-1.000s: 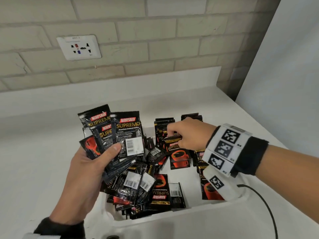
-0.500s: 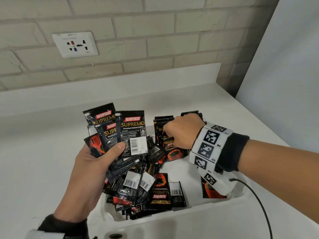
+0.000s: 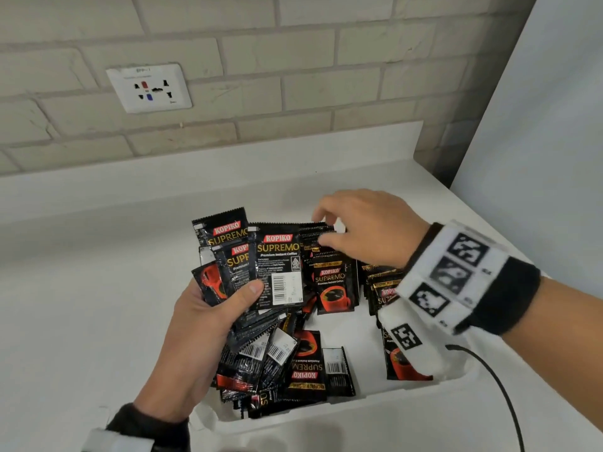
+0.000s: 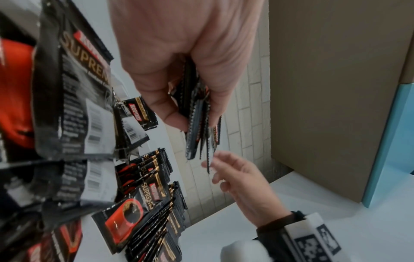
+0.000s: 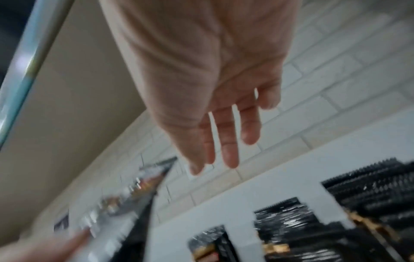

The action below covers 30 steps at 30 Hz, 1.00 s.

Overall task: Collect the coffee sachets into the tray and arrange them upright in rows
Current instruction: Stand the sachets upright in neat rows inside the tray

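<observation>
Left hand (image 3: 208,324) clamps fanned bunch of sachets (image 3: 261,262) above tray (image 3: 359,409). Right hand (image 3: 368,230) over upright rows (image 3: 332,278) at tray's back, fingers spread, seemingly empty; wrist view blurred. Best feed one sachet at a time, same facing, snug against row.

Left hand (image 3: 208,324) grips a fanned bundle; right hand (image 3: 368,230) hovers, fingers loosely spread.

Black Kopiko Supremo coffee sachets (image 3: 332,282): two upright rows at the far end of the white tray (image 3: 359,406), loose pile at its near left, fanned bundle (image 3: 274,265) held above
</observation>
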Each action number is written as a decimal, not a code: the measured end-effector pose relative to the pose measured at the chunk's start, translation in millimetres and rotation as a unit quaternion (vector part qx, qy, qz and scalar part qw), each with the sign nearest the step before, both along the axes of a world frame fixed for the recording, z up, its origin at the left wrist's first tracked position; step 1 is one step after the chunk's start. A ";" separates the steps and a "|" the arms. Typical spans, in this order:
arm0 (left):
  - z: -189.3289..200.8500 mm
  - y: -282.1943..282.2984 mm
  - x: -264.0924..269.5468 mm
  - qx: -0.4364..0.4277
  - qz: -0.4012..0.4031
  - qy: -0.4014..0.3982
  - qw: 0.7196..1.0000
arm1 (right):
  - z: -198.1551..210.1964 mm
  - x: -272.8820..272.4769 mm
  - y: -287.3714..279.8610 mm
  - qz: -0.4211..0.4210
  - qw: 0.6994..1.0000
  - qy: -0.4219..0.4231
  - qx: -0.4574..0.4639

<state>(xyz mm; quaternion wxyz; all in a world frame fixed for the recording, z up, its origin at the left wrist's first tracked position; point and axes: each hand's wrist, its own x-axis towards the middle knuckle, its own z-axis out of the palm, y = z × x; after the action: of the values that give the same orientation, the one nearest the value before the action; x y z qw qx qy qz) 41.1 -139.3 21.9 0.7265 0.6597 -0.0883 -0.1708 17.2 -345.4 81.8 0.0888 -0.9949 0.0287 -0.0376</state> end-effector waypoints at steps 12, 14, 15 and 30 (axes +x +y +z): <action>-2.0 -16.9 -14.8 0.033 -0.074 -0.012 0.997 | -1.7 -25.8 -9.2 -0.033 0.893 -0.017 0.448; -2.9 -13.6 -11.7 0.022 -0.062 -0.010 0.998 | 2.0 -28.4 -20.4 -0.058 0.886 -0.053 0.456; -3.0 -12.2 -9.8 0.019 -0.054 -0.009 0.998 | 4.0 -29.5 -26.3 -0.072 0.880 -0.065 0.466; -0.1 7.5 7.7 -0.032 -0.011 -0.012 0.999 | 21.3 -16.8 -22.1 0.007 0.978 0.129 0.165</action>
<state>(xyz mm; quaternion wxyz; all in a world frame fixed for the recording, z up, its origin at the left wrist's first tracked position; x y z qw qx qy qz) 48.9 -131.7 21.9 0.7441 0.6373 -0.1094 -0.1680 0.4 -367.5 103.1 0.2476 -0.9633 0.0385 0.0965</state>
